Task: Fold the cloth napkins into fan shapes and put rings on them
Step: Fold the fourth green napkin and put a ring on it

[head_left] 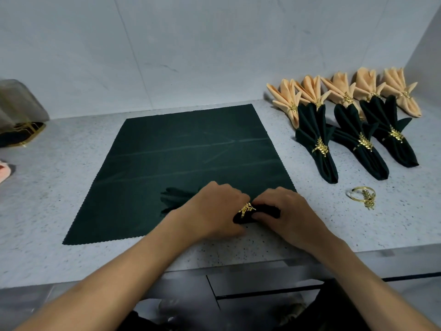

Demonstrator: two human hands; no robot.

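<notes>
Now both hands, left hand (pixel 214 209) and right hand (pixel 284 213), pinch the pleated dark green napkin (pixel 177 199) low in the frame, gold leaf ring (pixel 247 209) on, probably fanning next.

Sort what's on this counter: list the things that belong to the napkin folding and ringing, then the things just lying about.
Job in hand:
- folded green napkin, gripped by left hand and right hand
- gold leaf ring on it
- flat green napkin
- spare gold ring
- finished green fans
- finished peach fans

Lying about:
- grey bag, far left
- pink item at left edge, unclear
</notes>
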